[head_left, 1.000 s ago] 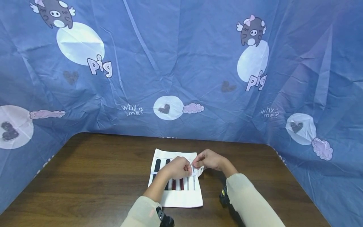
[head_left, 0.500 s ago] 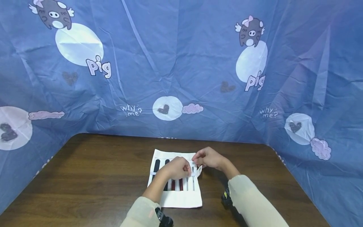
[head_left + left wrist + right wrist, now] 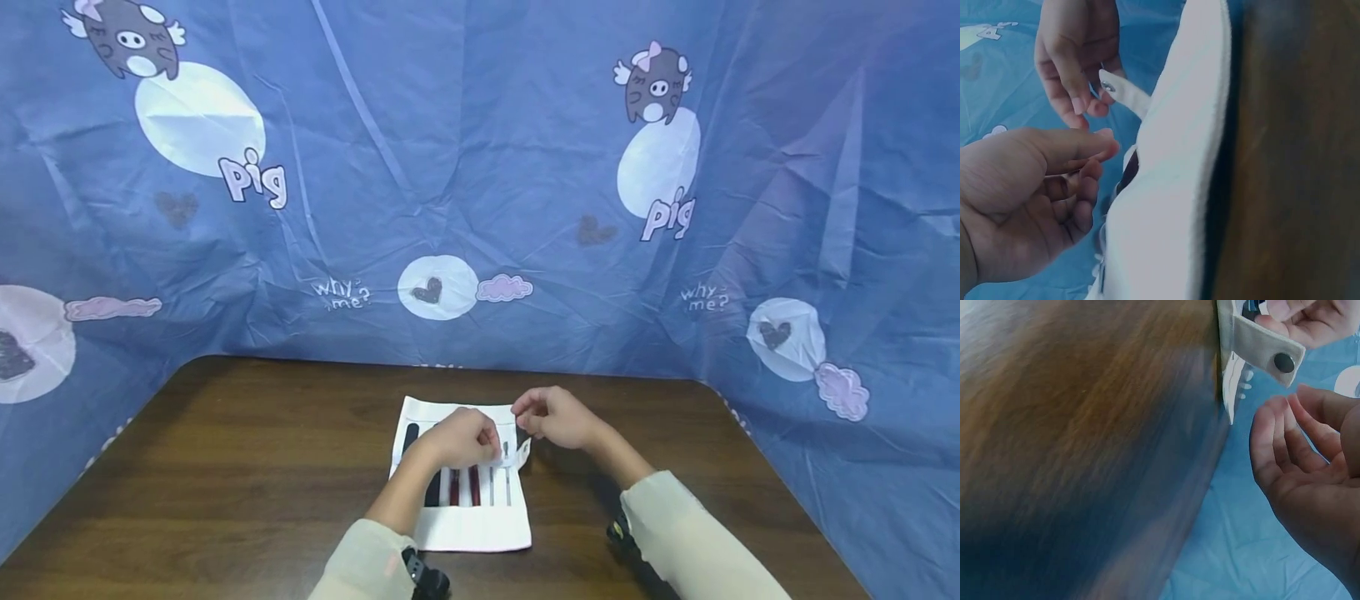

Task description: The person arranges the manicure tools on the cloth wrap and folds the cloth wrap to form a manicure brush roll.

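A white fabric tool roll [image 3: 472, 530] lies unrolled on the table, with several slim tools in a row: black ones [image 3: 411, 435], dark red ones [image 3: 474, 487] and thin metal ones [image 3: 508, 490]. Over the roll, my left hand [image 3: 459, 437] pinches a pale elastic band [image 3: 510, 461] that crosses the tools; its fingertips are partly hidden. By the roll's upper right corner is my right hand [image 3: 562, 417], fingers loosely bent and holding nothing. Below it, a short strap [image 3: 1266, 350] with a metal snap [image 3: 1284, 362] sticks out from the roll's right edge.
A brown wooden table [image 3: 262, 467] carries the roll. A blue printed cloth [image 3: 450, 167] hangs behind and at both sides of it. Dark straps with devices [image 3: 427, 575] sit on the wrists.
My right hand has let go of a thin metal tool and drawn slightly up and right, off the roll. My left hand has stayed near the band, shifting slightly left. The view has turned a little.
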### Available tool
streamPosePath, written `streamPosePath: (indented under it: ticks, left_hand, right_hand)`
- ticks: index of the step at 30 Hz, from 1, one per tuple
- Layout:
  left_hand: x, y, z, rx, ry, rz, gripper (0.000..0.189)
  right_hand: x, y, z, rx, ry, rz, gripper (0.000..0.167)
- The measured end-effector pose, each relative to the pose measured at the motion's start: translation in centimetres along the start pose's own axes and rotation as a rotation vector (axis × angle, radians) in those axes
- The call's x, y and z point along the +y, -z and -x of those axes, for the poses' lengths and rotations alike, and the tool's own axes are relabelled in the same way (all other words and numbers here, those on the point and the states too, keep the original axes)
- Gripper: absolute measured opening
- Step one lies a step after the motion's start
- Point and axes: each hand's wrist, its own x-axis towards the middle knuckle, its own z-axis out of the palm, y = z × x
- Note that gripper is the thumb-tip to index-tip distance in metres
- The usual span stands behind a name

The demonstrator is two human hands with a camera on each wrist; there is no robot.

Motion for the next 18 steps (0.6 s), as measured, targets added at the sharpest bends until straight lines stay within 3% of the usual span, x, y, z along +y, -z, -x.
streamPosePath:
  ticks: [8, 18]
  left_hand:
    - [-0.7, 1.4, 0.4, 0.02, 0.022, -0.055, 0.008]
    - [-2.0, 3.5, 1.2, 0.043, 0.044, -0.259, 0.017]
  right_hand:
    - [-1.6, -0.5, 1.5, 0.062, 0.174, 0.311, 0.017]
    - [-4.1, -2.6, 3.8, 0.007, 0.324, 0.704, 0.027]
